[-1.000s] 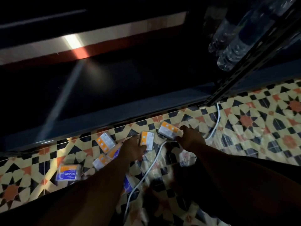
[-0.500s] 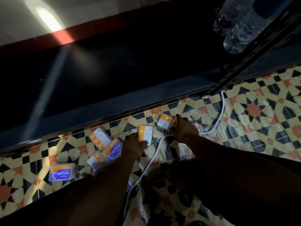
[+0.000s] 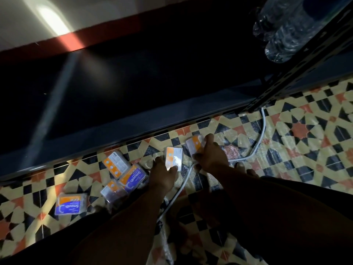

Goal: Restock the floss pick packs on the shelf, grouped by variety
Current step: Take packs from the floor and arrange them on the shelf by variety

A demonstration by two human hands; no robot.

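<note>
- Left grip [image 3: 162, 175] at centre frame, fingers closed around the lower end of one floss pick pack [image 3: 173, 158]; pack shows its white-and-orange back.
- Right grip [image 3: 211, 156] just right of it, fingers wrapped on a second pack [image 3: 195, 145], also orange and white, tilted, slightly blurred.
- Both held packs sit low over the patterned tile floor [image 3: 298, 131] — cannot tell whether they touch it.
- Loose packs on the floor, lower left of frame: one back-up pack [image 3: 115, 166], a purple "Smooth" pack [image 3: 133, 178] overlapping its lower edge, a third pack [image 3: 112, 191] partly under that one.
- Another "Smooth" pack [image 3: 70, 204] lies apart, further left.
- White cable [image 3: 261, 134] runs from the rack post at right, curves across the floor and passes between the forearms.
- Dark low shelf [image 3: 133, 83] fills the upper half — its surface too dim to read.
- Wrapped water bottles [image 3: 280, 31] at upper right behind a black perforated rack post [image 3: 298, 60].
</note>
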